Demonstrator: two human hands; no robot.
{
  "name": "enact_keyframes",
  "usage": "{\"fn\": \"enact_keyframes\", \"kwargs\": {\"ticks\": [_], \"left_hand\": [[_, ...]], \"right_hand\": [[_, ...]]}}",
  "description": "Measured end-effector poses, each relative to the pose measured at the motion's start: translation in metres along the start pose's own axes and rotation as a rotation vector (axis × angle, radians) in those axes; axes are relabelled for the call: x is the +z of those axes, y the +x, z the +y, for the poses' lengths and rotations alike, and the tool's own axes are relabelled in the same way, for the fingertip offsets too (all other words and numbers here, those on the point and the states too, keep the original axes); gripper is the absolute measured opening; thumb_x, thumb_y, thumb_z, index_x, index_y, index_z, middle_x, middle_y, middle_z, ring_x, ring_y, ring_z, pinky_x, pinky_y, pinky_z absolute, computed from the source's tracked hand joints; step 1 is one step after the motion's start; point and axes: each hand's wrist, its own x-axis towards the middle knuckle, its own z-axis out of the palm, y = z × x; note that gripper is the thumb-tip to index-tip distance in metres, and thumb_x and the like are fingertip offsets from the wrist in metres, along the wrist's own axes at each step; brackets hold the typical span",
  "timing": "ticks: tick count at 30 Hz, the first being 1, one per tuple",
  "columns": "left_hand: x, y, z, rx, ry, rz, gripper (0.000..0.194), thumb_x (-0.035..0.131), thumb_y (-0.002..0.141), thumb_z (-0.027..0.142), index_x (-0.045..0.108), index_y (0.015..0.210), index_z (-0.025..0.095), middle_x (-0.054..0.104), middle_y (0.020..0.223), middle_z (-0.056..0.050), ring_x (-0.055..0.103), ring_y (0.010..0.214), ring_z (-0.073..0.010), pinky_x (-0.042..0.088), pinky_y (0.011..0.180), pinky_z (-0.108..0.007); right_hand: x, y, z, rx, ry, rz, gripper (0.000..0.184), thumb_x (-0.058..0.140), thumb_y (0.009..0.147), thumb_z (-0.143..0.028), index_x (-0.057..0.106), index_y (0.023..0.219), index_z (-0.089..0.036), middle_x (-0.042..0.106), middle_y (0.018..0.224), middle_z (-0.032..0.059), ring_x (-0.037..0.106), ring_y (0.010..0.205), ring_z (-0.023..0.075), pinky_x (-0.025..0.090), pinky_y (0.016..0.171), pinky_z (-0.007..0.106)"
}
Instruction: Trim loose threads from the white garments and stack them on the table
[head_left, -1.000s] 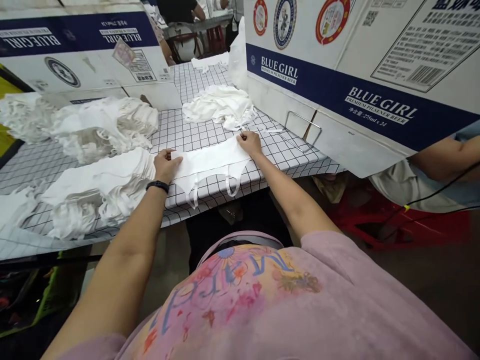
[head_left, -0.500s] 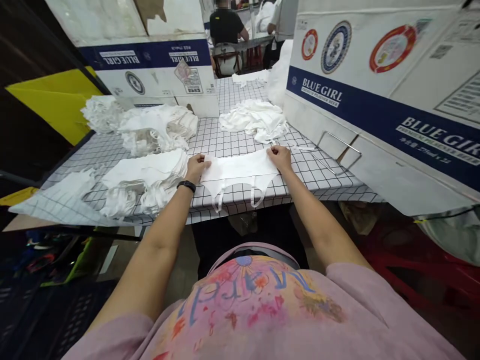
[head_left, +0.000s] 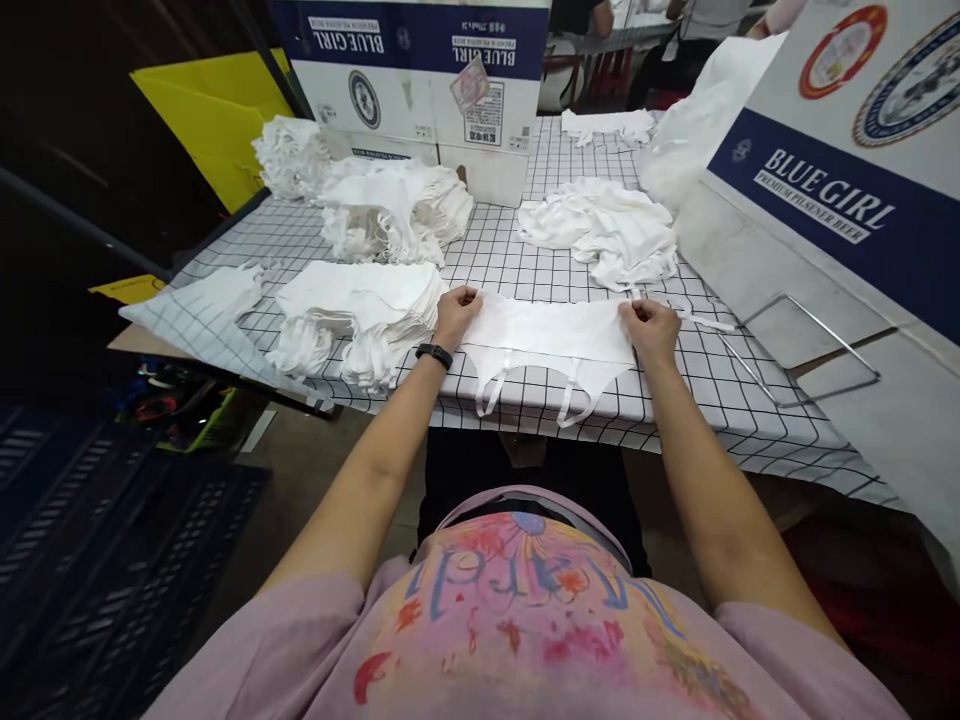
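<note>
A white strappy top (head_left: 551, 330) lies spread flat near the table's front edge, its two thin straps pointing toward me. My left hand (head_left: 456, 318) is closed on its upper left corner, thumb and fingers pinched together. The upper right corner is pinched by my right hand (head_left: 651, 330). Just left of my left hand is a neat stack of white tops (head_left: 360, 300), straps bunched at the front. Beyond the spread top sits a loose heap of white garments (head_left: 600, 230).
Another white garment pile (head_left: 405, 205) lies at the back left, before a Blue Girl carton (head_left: 420, 110). A second carton (head_left: 810, 200) borders the right side, with a bent metal wire frame (head_left: 806, 350) against it. A checked cloth (head_left: 495, 245) covers the table. People sit farther back.
My view has swung left and down, so the table appears farther right. Both hands still hold the top; my left fingers are now pinched closer at its upper corner.
</note>
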Motion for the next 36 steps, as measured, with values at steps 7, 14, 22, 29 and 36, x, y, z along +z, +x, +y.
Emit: {"fn": "enact_keyframes", "kwargs": {"ticks": [7,14,22,29,36], "left_hand": [[0.002,-0.001,0.000,0.008,-0.017,0.039,0.004,0.074,0.073,0.021,0.071,0.072,0.017,0.068,0.071,0.001,0.058,0.068,-0.0124,0.047,0.068,-0.026],[0.003,0.001,0.000,-0.005,-0.043,0.070,0.004,0.072,0.077,0.019,0.070,0.075,0.016,0.070,0.076,0.000,0.061,0.071,-0.0122,0.049,0.072,-0.026],[0.003,0.001,0.005,-0.027,-0.022,0.032,0.013,0.081,0.061,0.014,0.070,0.068,0.017,0.064,0.066,0.002,0.056,0.066,-0.0121,0.047,0.068,-0.026],[0.001,0.003,0.005,-0.098,-0.083,0.058,0.013,0.078,0.062,0.021,0.071,0.072,0.017,0.067,0.068,0.000,0.059,0.067,-0.0139,0.048,0.066,-0.027],[-0.001,0.004,0.013,-0.165,-0.185,0.041,0.013,0.075,0.065,0.021,0.064,0.072,0.017,0.064,0.066,0.001,0.056,0.062,-0.0114,0.049,0.066,-0.027]], "right_hand": [[0.000,0.001,0.000,0.002,-0.006,0.017,0.018,0.068,0.074,-0.037,0.070,0.074,-0.019,0.062,0.063,-0.0002,0.059,0.064,0.0187,0.050,0.072,0.035],[-0.001,0.001,0.002,0.003,0.005,0.029,0.018,0.068,0.074,-0.037,0.069,0.074,-0.018,0.061,0.064,-0.0002,0.058,0.066,0.0184,0.051,0.074,0.035],[-0.001,0.003,0.002,-0.002,0.009,0.019,0.021,0.067,0.073,-0.040,0.068,0.072,-0.019,0.058,0.061,-0.0017,0.056,0.064,0.0175,0.051,0.071,0.033],[-0.001,0.001,0.003,-0.003,0.060,0.016,0.027,0.066,0.074,-0.045,0.071,0.077,-0.018,0.064,0.067,0.0011,0.058,0.065,0.0180,0.051,0.070,0.033],[-0.002,0.000,0.004,-0.003,0.095,0.021,0.030,0.066,0.074,-0.048,0.071,0.078,-0.019,0.065,0.068,0.0010,0.058,0.065,0.0184,0.050,0.070,0.033]]}}
